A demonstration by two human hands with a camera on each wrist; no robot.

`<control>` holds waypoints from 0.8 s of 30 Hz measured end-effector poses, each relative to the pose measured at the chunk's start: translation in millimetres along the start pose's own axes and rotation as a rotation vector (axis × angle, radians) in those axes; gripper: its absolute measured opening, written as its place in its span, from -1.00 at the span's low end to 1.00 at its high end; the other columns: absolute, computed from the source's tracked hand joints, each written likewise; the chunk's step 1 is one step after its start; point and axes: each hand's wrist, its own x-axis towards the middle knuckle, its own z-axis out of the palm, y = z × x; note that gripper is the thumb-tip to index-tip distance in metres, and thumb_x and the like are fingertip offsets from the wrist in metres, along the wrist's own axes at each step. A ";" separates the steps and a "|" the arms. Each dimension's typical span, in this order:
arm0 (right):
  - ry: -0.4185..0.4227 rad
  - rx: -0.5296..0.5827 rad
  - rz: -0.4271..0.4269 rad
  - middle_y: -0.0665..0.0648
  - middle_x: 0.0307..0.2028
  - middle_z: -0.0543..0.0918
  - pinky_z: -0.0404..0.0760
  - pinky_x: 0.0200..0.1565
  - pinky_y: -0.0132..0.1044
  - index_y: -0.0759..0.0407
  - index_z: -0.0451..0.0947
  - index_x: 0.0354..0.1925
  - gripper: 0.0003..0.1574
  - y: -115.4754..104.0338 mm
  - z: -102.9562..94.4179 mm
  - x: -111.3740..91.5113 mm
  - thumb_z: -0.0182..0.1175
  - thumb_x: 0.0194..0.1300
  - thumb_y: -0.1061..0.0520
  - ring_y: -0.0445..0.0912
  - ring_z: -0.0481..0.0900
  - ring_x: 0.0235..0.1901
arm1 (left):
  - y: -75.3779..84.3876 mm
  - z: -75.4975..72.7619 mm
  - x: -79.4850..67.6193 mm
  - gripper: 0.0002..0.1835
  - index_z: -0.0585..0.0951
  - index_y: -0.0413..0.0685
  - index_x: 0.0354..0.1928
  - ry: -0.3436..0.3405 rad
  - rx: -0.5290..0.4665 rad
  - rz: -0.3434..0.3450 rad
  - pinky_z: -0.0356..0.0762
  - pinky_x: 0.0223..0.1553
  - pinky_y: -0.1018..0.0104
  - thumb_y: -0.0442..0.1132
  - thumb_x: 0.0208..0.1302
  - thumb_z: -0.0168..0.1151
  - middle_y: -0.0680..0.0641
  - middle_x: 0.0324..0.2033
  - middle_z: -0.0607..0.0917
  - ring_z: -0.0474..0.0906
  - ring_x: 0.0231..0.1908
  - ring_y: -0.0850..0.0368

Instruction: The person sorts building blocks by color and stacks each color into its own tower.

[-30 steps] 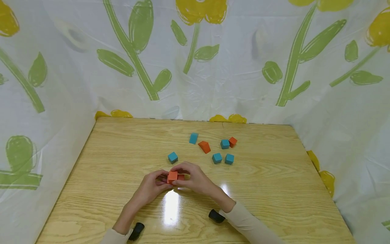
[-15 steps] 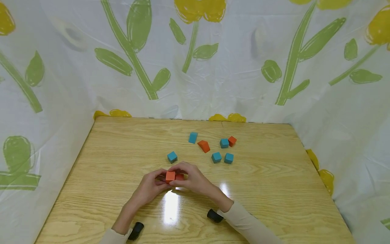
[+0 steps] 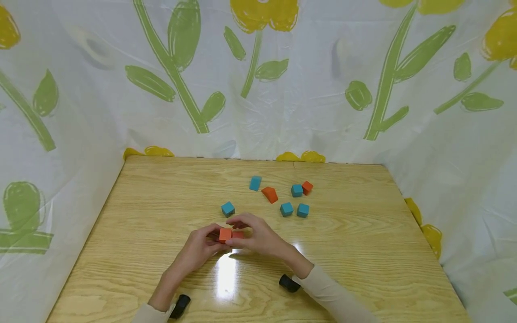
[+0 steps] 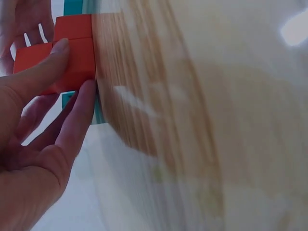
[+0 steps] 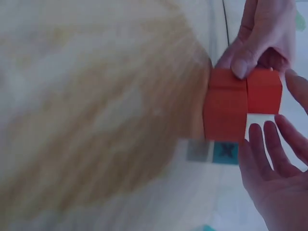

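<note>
Several red cube blocks (image 3: 225, 235) stand grouped on the table, with one cube (image 4: 31, 57) stacked on a lower one. My left hand (image 3: 198, 249) holds the group from the left, its thumb across the near faces and fingers on the far side. To the right of the stack, my right hand (image 3: 260, 237) has its fingers spread and relaxed. In the right wrist view those fingers (image 5: 276, 139) are close by the blocks; whether they touch is hard to tell. Just beyond the hands sits a blue cube (image 3: 228, 208).
Farther back lie blue cubes (image 3: 286, 209), a red cube (image 3: 307, 187), a red wedge-like block (image 3: 270, 194) and a blue block (image 3: 255, 183). A flower-printed white curtain (image 3: 315, 89) surrounds the wooden table (image 3: 363, 233) at the back and sides.
The right hand's fingers have loosened and lifted slightly off the red blocks. The left hand keeps its hold, and the stacked cube has barely shifted.
</note>
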 end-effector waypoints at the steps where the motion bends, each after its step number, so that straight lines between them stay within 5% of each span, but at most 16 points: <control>1: 0.001 -0.005 0.006 0.25 0.11 0.65 0.63 0.17 -0.18 0.33 0.54 0.22 -0.43 0.3 -2.6 -0.4 0.43 0.32 0.14 0.05 0.64 0.07 | 0.1 -0.1 0.0 -0.73 0.67 -0.18 -0.05 -0.001 -0.008 -0.015 0.72 -0.10 0.32 -0.42 0.23 0.46 -0.13 -0.14 0.74 0.73 -0.13 -0.07; 13: 0.052 -0.065 0.102 0.27 0.10 0.66 0.60 0.20 -0.10 0.33 0.57 0.18 -0.53 4.1 -38.6 -6.5 0.31 0.46 0.07 0.09 0.62 0.12 | -3.9 0.3 3.5 -0.69 0.70 -0.14 -0.09 0.026 0.008 -0.063 0.71 -0.10 0.31 -0.34 0.13 0.56 -0.08 -0.16 0.76 0.74 -0.17 0.01; 24: 0.150 -0.137 0.076 0.29 0.09 0.66 0.62 0.14 0.03 0.32 0.57 0.17 -0.61 10.8 -68.2 -9.9 0.30 0.45 0.19 0.06 0.63 0.07 | -0.5 -1.1 2.7 -0.67 0.71 -0.17 -0.08 0.033 0.018 -0.105 0.70 -0.13 0.32 -0.36 0.11 0.57 -0.10 -0.16 0.76 0.73 -0.18 0.02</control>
